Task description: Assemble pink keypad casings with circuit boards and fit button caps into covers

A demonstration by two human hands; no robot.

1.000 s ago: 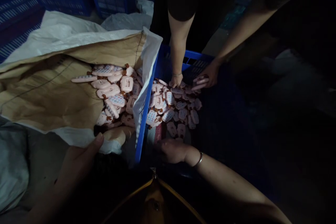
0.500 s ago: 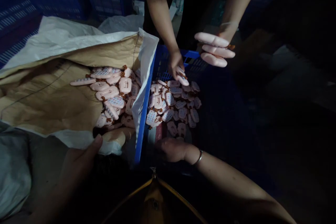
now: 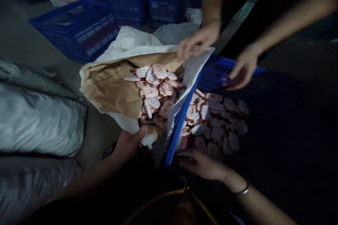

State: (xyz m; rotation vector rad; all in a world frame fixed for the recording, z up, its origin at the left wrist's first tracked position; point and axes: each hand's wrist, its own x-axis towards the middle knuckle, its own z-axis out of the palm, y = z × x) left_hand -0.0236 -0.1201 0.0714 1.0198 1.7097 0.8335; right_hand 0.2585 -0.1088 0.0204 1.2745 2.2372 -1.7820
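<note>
My left hand [image 3: 128,144] grips the lower edge of a white woven sack [image 3: 113,88] with a brown lining, tipped toward a blue crate [image 3: 185,112]. Several pink flat pieces [image 3: 155,88] with brown bits lie in the sack's mouth. More pink pieces [image 3: 213,119] lie inside the crate. My right hand [image 3: 200,163], with a bracelet on the wrist, rests low inside the crate beside the pieces, fingers bent, and what it holds is too dark to tell. Another person's hand [image 3: 196,42] pinches the sack's upper edge. Their other hand [image 3: 241,72] hovers over the crate.
Blue plastic crates [image 3: 79,28] stand at the back left and middle. Grey-white filled sacks [image 3: 39,119] lie on the left. The right side is dark. A yellow strap [image 3: 169,197] hangs below my chest.
The view has swung left and up. The other person's hands left the pile: one now holds the sack's upper edge, the other no longer carries pink pieces. My hands kept their places.
</note>
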